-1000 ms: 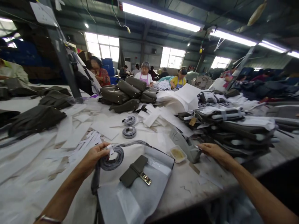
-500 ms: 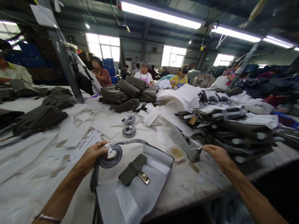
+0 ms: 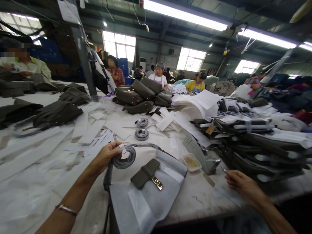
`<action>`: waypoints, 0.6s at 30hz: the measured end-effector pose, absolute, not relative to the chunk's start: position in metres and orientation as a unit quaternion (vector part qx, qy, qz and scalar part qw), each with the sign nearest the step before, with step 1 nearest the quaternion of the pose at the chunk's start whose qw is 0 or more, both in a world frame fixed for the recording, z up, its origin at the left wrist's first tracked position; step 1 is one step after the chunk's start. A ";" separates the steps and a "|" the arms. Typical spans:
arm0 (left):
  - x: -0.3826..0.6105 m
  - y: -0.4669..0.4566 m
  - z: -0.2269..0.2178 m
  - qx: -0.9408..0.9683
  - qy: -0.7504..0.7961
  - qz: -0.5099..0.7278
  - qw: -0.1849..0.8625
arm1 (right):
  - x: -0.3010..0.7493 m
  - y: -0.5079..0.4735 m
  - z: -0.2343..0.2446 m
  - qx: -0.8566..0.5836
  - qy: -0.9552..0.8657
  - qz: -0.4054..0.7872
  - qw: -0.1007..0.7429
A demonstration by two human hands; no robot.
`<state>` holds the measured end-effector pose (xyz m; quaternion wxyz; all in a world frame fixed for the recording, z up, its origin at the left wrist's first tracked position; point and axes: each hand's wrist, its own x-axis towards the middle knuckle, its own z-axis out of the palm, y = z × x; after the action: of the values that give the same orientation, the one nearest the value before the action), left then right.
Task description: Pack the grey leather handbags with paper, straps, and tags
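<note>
My left hand (image 3: 107, 157) pinches a coiled strap (image 3: 131, 159) in grey wrapping, with a small white paper slip (image 3: 122, 148) at the fingertips. Below the coil lies a dark olive handbag, mostly covered by white tissue paper (image 3: 131, 211). Its olive flap tab (image 3: 146, 172) and gold clasp (image 3: 157, 183) show through. My right hand (image 3: 241, 185) is closed at the fingertips on a thin, pale strip that looks like a piece of tape. It is just right of the grey tape dispenser (image 3: 207, 162), apart from it.
A small tray (image 3: 192, 162) with a yellowish pad stands beside the dispenser. Two wrapped strap coils (image 3: 141, 134) lie farther back. Stacked olive bags (image 3: 263, 146) are at right, more bags (image 3: 143, 92) at the back. Paper strips (image 3: 97, 130) litter the left. Several people work beyond.
My right hand has drawn away from the dispenser's cutting end, down and to the right. My left hand keeps hold of the coiled strap. The view has turned slightly left.
</note>
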<state>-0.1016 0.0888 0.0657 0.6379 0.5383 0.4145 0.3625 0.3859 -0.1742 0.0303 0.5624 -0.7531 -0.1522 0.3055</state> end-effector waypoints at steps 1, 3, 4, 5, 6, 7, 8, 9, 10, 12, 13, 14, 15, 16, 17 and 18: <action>-0.101 0.089 0.065 0.537 0.412 0.366 0.639 | 0.377 -0.173 0.035 -0.738 -0.163 0.324 0.569; -0.099 0.090 0.066 0.534 0.406 0.375 0.640 | 0.352 -0.163 0.048 -0.705 -0.201 0.368 0.572; -0.098 0.089 0.066 0.534 0.401 0.381 0.640 | 0.336 -0.155 0.056 -0.686 -0.225 0.395 0.569; -0.098 0.088 0.067 0.534 0.391 0.386 0.642 | 0.317 -0.144 0.065 -0.666 -0.249 0.422 0.562; -0.097 0.086 0.068 0.535 0.381 0.390 0.645 | 0.297 -0.131 0.073 -0.648 -0.272 0.445 0.555; -0.096 0.084 0.069 0.536 0.371 0.395 0.648 | 0.275 -0.119 0.080 -0.634 -0.297 0.463 0.543; -0.096 0.082 0.069 0.536 0.362 0.397 0.651 | 0.252 -0.105 0.086 -0.621 -0.324 0.478 0.530; -0.095 0.081 0.069 0.536 0.364 0.401 0.648 | 0.229 -0.093 0.092 -0.607 -0.352 0.489 0.517; -0.095 0.079 0.069 0.534 0.370 0.405 0.643 | 0.206 -0.080 0.096 -0.591 -0.381 0.501 0.505; -0.095 0.077 0.067 0.532 0.379 0.413 0.635 | 0.160 -0.058 0.102 -0.552 -0.427 0.526 0.485; -0.095 0.076 0.066 0.531 0.381 0.417 0.632 | 0.139 -0.047 0.103 -0.533 -0.443 0.539 0.479; -0.095 0.075 0.066 0.531 0.381 0.419 0.630 | 0.120 -0.037 0.104 -0.516 -0.454 0.550 0.475; -0.096 0.073 0.066 0.532 0.381 0.422 0.628 | 0.104 -0.027 0.103 -0.503 -0.461 0.558 0.472; -0.096 0.072 0.067 0.534 0.379 0.424 0.626 | 0.090 -0.018 0.101 -0.495 -0.466 0.561 0.472; -0.096 0.070 0.067 0.536 0.375 0.426 0.625 | 0.079 -0.009 0.099 -0.491 -0.471 0.560 0.473; -0.097 0.068 0.068 0.537 0.371 0.428 0.625 | 0.070 0.000 0.096 -0.490 -0.473 0.556 0.476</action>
<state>-0.0968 0.0680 0.0683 0.6253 0.5371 0.3711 0.4276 0.0700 -0.0003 0.0956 0.4760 -0.4896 -0.4735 0.5564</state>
